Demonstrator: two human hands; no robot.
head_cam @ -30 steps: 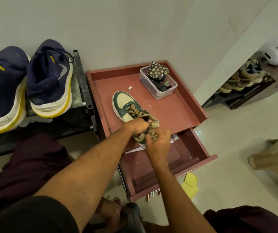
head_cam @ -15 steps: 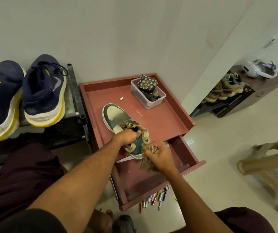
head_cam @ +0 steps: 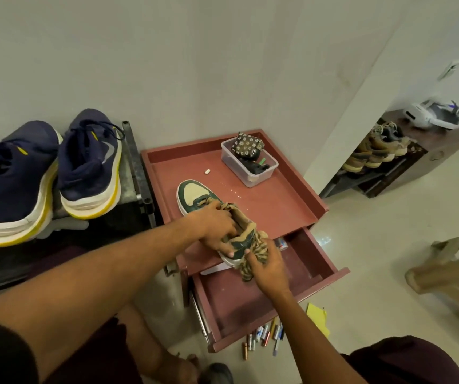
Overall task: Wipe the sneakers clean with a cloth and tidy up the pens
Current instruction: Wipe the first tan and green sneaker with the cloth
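At far left, a pair of navy mesh running shoes point(head_cam: 89, 167) with white and yellow soles, heels outward on a dark metal rack point(head_cam: 137, 162). Next, the left hand point(head_cam: 214, 225), clenched over the collar of a green and cream leather low-top sneaker point(head_cam: 195, 192), pinning it sole-down with its heel at the front edge of the reddish-brown rimmed worktop point(head_cam: 278, 209). Probably light, stiff in the sole and softer at the collar; best held at the collar or midfoot, to stop it sliding on the smooth top. Against the heel, a tan and brown striped soft cloth point(head_cam: 259, 248), bunched and limp, grasped by the right hand point(head_cam: 267, 270) with fingers curled round it. Further back, a clear rectangular plastic box point(head_cam: 250, 178) holding a black daisy-print pouch point(head_cam: 246, 145) and small dark items, too small to identify. Below, an open reddish-brown drawer point(head_cam: 250, 295), with one pen-like item showing at its back right corner. On the floor in front, a scatter of assorted pens point(head_cam: 264, 333), thin and likely to roll, probably easiest gathered as a bundle. At far right, a low rack of tan shoes point(head_cam: 372, 151).
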